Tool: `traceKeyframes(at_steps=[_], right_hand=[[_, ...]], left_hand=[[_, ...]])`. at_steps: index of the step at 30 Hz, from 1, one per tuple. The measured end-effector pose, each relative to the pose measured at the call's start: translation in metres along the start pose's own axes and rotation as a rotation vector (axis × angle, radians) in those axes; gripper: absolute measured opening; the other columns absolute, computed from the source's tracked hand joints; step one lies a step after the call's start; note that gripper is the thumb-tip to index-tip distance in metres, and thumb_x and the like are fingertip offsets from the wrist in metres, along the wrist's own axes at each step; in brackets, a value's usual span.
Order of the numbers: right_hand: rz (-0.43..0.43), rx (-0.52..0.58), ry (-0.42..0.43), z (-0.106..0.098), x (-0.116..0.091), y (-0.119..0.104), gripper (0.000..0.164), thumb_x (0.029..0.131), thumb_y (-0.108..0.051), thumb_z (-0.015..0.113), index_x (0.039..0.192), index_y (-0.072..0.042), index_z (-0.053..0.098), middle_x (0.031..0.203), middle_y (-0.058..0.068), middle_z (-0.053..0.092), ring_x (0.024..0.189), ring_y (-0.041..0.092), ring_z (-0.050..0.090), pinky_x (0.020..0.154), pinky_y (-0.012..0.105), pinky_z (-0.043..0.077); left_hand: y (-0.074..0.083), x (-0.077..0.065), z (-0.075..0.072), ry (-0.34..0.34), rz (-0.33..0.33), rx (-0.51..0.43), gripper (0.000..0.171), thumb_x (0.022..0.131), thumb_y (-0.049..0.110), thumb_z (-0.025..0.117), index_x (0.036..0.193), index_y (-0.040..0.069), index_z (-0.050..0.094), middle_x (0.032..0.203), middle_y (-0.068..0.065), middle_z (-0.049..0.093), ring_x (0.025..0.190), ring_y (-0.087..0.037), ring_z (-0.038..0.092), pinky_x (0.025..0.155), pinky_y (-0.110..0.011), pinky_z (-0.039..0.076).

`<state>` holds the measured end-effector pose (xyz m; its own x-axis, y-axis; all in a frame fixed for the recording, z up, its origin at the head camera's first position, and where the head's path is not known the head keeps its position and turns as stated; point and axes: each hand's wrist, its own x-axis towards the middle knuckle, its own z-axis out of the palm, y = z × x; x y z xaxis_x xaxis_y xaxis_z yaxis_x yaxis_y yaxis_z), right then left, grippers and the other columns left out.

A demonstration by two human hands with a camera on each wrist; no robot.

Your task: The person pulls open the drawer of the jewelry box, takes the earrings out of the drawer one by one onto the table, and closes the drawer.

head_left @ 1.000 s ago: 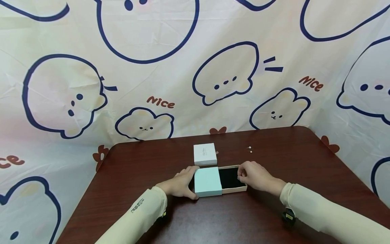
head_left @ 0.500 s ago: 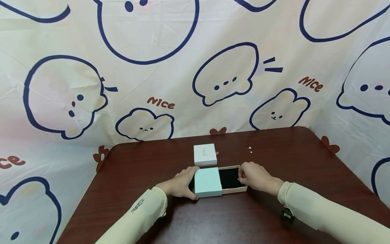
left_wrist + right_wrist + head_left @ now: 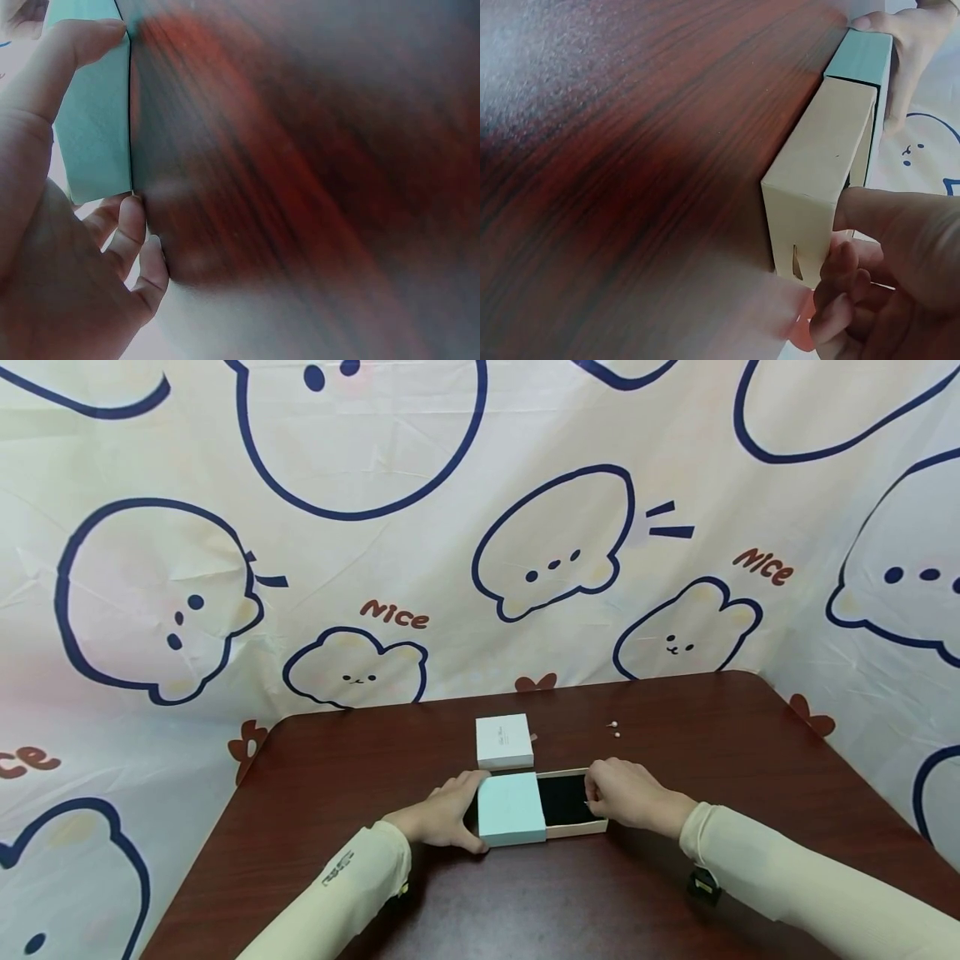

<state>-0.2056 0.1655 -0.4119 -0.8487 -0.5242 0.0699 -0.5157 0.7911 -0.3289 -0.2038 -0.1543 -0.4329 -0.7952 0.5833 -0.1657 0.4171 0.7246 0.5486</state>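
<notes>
A mint-green jewelry box [image 3: 512, 808] lies on the table, its cream drawer [image 3: 577, 831] slid out to the right. Black padding [image 3: 564, 800] lines the drawer. My left hand [image 3: 444, 814] grips the box's left end, thumb along the near side and fingers toward the far side. Over the drawer's right end, my right hand [image 3: 628, 793] has its fingers curled and pinched down to the padding. A tiny silvery thing [image 3: 587, 804] shows at those fingertips; most of it is hidden. The right wrist view shows the thumb [image 3: 862, 210] reaching inside the drawer's rim.
A white lettered box [image 3: 504, 741] stands right behind the green one, a small tab at its right side. Two small pearl-like studs [image 3: 613, 724] lie on the dark wooden table [image 3: 690, 727] at the back right. A printed cloth [image 3: 420, 543] hangs behind the table.
My right forearm shifts slightly left while its fingers stay at the drawer's right end. The left hand and the box hold still.
</notes>
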Motion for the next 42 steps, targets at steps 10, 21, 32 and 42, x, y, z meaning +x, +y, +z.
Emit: traceKeyframes(at_steps=[10, 21, 32, 42], right_hand=[[0.0, 0.015, -0.005, 0.0002, 0.0012, 0.0015, 0.029, 0.083, -0.006, 0.072, 0.061, -0.022, 0.06, 0.054, -0.012, 0.047, 0.05, 0.003, 0.042, 0.047, 0.022, 0.034], [-0.008, 0.027, -0.009, -0.0005, 0.0012, 0.0018, 0.029, 0.083, -0.006, 0.071, 0.062, -0.022, 0.059, 0.054, -0.013, 0.046, 0.05, 0.002, 0.041, 0.046, 0.022, 0.033], [0.005, 0.055, -0.015, -0.0049, 0.0024, -0.0004, 0.027, 0.084, -0.005, 0.069, 0.064, -0.021, 0.061, 0.053, -0.013, 0.044, 0.05, 0.003, 0.041, 0.046, 0.022, 0.032], [-0.008, 0.079, -0.004, -0.0076, 0.0006, -0.0001, 0.028, 0.086, -0.006, 0.067, 0.064, -0.021, 0.06, 0.055, -0.013, 0.043, 0.051, 0.002, 0.039, 0.047, 0.021, 0.03]], left_hand=[[-0.0002, 0.0002, 0.0001, -0.003, -0.002, -0.003, 0.105, 0.074, 0.035, 0.086, 0.156, 0.01, 0.025, 0.149, -0.011, 0.04, 0.134, -0.032, 0.04, 0.11, -0.061, 0.029], [0.0008, -0.001, -0.0007, 0.002, 0.004, 0.001, 0.103, 0.074, 0.034, 0.086, 0.155, 0.01, 0.027, 0.145, -0.01, 0.043, 0.129, -0.03, 0.042, 0.107, -0.058, 0.032], [-0.0001, -0.0002, -0.0005, 0.007, 0.011, 0.012, 0.103, 0.074, 0.035, 0.087, 0.154, 0.01, 0.028, 0.143, -0.009, 0.045, 0.125, -0.028, 0.042, 0.105, -0.058, 0.033], [0.0007, -0.0008, -0.0001, 0.004, 0.016, 0.016, 0.103, 0.073, 0.035, 0.087, 0.154, 0.009, 0.028, 0.144, -0.01, 0.044, 0.126, -0.029, 0.043, 0.105, -0.057, 0.033]])
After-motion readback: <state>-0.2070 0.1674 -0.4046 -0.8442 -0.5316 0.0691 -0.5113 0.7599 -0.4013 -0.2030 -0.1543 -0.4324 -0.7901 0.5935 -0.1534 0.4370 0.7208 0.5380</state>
